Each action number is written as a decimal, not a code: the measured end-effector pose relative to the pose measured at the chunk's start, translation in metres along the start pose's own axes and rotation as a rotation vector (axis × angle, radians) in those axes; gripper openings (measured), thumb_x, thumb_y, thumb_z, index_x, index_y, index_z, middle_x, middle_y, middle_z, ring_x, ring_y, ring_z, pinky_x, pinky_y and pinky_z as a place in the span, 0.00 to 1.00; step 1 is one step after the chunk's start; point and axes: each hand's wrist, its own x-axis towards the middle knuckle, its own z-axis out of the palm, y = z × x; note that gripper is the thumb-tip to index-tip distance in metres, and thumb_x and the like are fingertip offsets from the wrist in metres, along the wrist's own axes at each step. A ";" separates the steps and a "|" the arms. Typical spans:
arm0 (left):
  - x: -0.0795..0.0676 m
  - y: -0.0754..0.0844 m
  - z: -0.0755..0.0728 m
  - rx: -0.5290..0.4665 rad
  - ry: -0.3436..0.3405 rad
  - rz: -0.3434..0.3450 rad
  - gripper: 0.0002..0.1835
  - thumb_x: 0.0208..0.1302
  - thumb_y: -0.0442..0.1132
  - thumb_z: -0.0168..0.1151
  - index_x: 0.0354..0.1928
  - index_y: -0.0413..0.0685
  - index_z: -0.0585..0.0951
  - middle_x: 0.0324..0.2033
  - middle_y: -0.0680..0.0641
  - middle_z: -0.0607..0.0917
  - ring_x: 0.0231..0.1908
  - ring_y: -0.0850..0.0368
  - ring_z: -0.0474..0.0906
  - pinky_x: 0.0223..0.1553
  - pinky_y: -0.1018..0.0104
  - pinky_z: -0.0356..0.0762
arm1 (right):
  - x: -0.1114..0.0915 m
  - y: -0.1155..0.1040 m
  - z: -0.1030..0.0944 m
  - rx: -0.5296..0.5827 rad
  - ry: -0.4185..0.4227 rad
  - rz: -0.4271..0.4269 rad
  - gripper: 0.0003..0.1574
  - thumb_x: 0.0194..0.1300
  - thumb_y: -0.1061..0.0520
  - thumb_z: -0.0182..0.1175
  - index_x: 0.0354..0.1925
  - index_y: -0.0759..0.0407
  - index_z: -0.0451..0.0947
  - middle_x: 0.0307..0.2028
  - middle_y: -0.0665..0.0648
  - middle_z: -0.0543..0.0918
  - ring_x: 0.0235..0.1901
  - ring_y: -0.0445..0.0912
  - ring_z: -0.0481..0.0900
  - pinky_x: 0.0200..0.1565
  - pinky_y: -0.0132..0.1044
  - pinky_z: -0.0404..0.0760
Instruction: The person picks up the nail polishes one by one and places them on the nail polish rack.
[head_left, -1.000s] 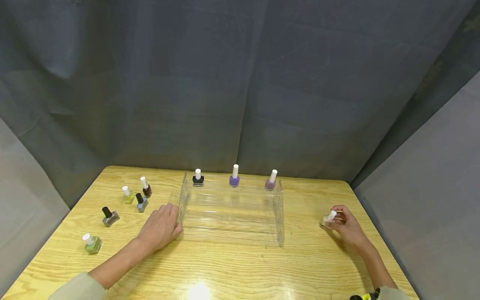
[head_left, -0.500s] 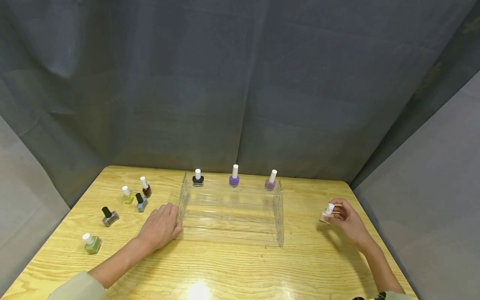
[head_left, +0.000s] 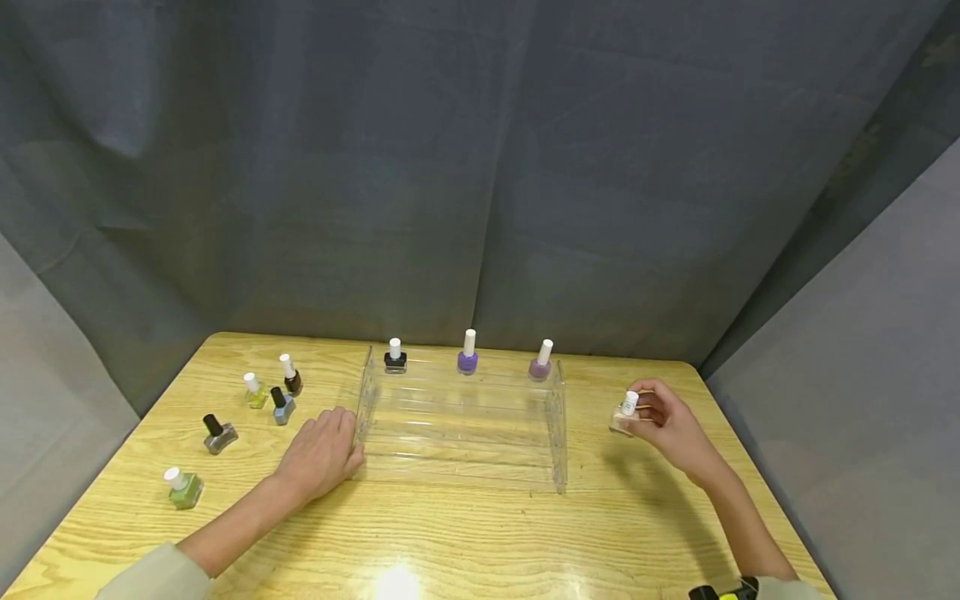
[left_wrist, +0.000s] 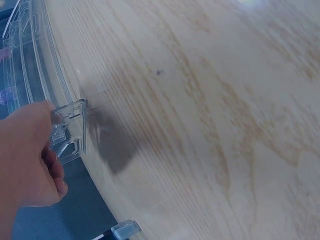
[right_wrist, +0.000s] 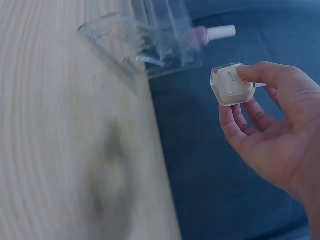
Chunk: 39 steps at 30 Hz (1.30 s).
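A clear tiered display rack (head_left: 465, 433) stands mid-table, with black (head_left: 395, 363), purple (head_left: 467, 362) and mauve nail polish bottles (head_left: 539, 369) along its top tier. My left hand (head_left: 321, 450) holds the rack's left side panel; in the left wrist view its thumb and curled fingers (left_wrist: 57, 172) are at the panel's edge. Above the table, right of the rack, my right hand (head_left: 675, 429) pinches a pale beige nail polish bottle (head_left: 622, 421) with a white cap. The right wrist view shows the thumb on the labelled base of this bottle (right_wrist: 232, 87).
On the left of the table stand several nail polish bottles: yellow (head_left: 257, 395), dark brown (head_left: 292, 382), blue-grey (head_left: 282, 409), taupe (head_left: 221, 438) and green (head_left: 185, 491). Dark curtain (head_left: 360, 167) hangs directly behind the table, with grey panels (head_left: 862, 375) at both sides.
My right hand has lifted the beige nail polish bottle off the table and carried it left towards the rack. The left hand stays at the rack's side.
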 end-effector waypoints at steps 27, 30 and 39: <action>-0.002 0.000 -0.001 -0.001 0.036 0.012 0.15 0.62 0.42 0.63 0.32 0.43 0.67 0.24 0.51 0.61 0.24 0.55 0.58 0.24 0.63 0.59 | 0.039 -0.061 0.054 0.032 -0.078 -0.089 0.24 0.65 0.71 0.62 0.56 0.65 0.65 0.45 0.67 0.76 0.41 0.56 0.75 0.39 0.36 0.82; -0.002 0.001 -0.001 -0.002 0.033 0.009 0.15 0.63 0.42 0.63 0.32 0.43 0.67 0.24 0.51 0.61 0.25 0.55 0.58 0.24 0.63 0.60 | 0.044 -0.065 0.062 0.041 -0.088 -0.091 0.24 0.65 0.71 0.62 0.56 0.65 0.65 0.45 0.67 0.77 0.41 0.57 0.75 0.39 0.36 0.82; -0.001 -0.001 -0.001 -0.019 0.014 -0.005 0.14 0.63 0.42 0.62 0.32 0.44 0.67 0.25 0.51 0.62 0.25 0.55 0.58 0.25 0.62 0.60 | 0.062 -0.080 0.085 0.090 -0.100 -0.127 0.26 0.64 0.71 0.61 0.57 0.67 0.64 0.48 0.68 0.77 0.41 0.55 0.77 0.40 0.36 0.82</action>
